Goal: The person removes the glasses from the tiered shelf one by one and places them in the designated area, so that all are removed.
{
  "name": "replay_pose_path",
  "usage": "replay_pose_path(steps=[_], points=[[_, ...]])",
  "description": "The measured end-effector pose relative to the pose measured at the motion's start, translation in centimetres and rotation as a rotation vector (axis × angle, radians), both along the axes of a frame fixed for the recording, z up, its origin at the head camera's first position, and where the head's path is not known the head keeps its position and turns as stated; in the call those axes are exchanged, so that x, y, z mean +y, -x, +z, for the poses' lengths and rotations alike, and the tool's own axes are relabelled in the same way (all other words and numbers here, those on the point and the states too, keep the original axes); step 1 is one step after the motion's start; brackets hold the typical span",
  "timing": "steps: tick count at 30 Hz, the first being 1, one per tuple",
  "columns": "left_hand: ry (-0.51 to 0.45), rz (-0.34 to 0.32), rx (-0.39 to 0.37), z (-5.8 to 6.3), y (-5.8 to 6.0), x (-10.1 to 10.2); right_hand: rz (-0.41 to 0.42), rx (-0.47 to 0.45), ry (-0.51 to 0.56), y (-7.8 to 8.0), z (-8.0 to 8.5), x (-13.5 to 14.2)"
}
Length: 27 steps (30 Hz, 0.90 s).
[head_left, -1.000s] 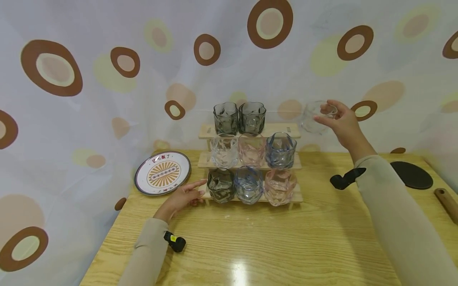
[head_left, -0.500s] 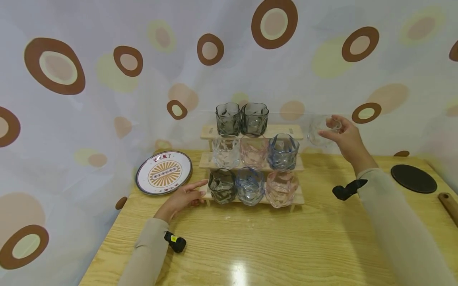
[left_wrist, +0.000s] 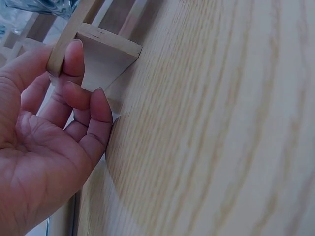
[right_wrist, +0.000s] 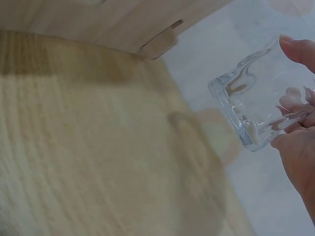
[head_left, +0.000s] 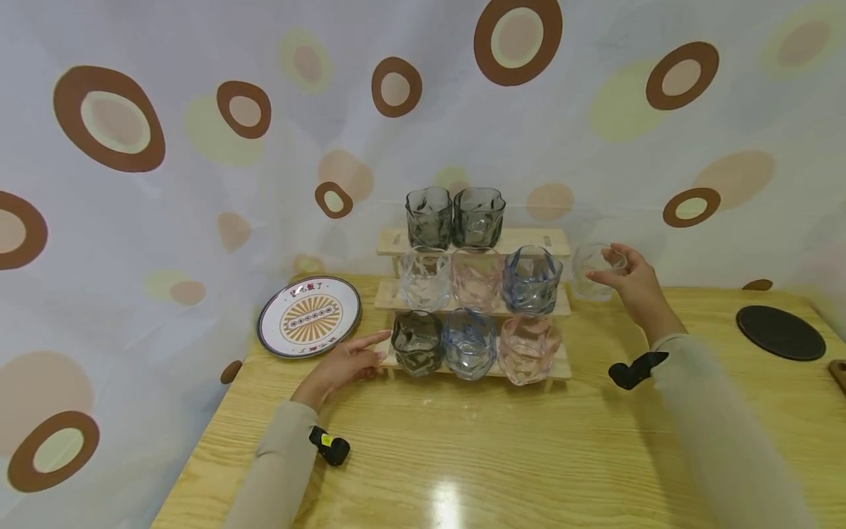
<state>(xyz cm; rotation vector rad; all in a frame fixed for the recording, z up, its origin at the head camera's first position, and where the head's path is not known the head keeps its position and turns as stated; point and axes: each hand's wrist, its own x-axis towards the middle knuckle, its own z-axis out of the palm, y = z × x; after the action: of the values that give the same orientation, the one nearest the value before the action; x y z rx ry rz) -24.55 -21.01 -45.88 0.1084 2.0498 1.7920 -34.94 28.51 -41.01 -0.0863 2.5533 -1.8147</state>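
Note:
My right hand (head_left: 640,294) grips a clear drinking glass (head_left: 588,285) with thumb and fingers, off the right end of a three-tier wooden rack (head_left: 525,239). In the right wrist view the glass (right_wrist: 248,98) is tilted, its base toward the rack. My left hand (head_left: 346,366) pinches the left end of the rack's lowest board; the left wrist view shows the board (left_wrist: 74,34) between the fingers. Two grey glasses (head_left: 479,220) stand on the top tier. A clear glass (head_left: 425,281), a pink one and a blue one (head_left: 532,283) fill the middle, with dark grey, blue and pink glasses (head_left: 529,351) below.
A patterned plate (head_left: 309,317) lies left of the rack, behind my left hand. To the far right are a round black mat (head_left: 781,333) and part of a wooden handle (head_left: 838,373). A spotted cloth (head_left: 423,139) hangs close behind the table.
My right hand has lowered the clear glass from above the top tier to about the middle tier's height, beside the rack. My left hand keeps its hold. The head view has shifted slightly.

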Motion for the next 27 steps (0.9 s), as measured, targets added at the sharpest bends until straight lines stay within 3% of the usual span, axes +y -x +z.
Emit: replay_pose_path(steps=[12, 15, 27], points=[[-0.014, 0.003, -0.014, 0.1, -0.1, 0.1, -0.026, -0.026, 0.113, 0.4, -4.5, -1.0], [-0.019, 0.007, -0.016, 0.1, -0.1, 0.1, -0.013, -0.023, 0.157, 0.3, -4.7, -1.2], [-0.042, 0.019, -0.016, 0.1, -0.2, 0.1, 0.009, -0.026, 0.133, 0.6, -4.7, -1.5]])
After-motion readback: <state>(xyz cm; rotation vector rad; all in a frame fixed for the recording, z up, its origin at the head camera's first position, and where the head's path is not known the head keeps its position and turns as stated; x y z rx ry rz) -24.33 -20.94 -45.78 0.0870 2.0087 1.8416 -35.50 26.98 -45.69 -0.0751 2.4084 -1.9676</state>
